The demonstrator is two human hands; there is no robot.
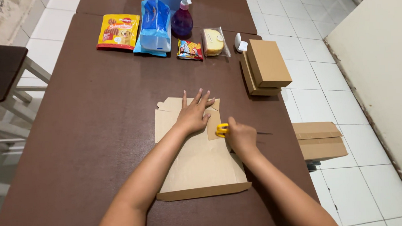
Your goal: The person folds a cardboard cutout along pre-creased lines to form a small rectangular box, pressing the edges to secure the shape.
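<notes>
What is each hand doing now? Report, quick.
Left hand: open, flat on the flattened brown cardboard box.
Right hand: closed on yellow-handled scissors.

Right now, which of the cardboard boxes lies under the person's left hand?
The flat, unfolded cardboard box at the table's near edge; the left hand presses on it. The closed stacked boxes sit apart, farther right.

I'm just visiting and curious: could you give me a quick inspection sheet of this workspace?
Surface: brown table, cardboard work in the middle.
Job's things: flat cardboard box; yellow-handled tool.
Clutter: yellow pouch, blue bag, purple spray bottle, small snack packet, wrapped sponge, two stacked closed boxes.
Grips: left hand flat on the cardboard; right hand closed on the tool.
Cables: nothing seen.
Surroundings: white tiled floor, more cardboard beside the table.
</notes>
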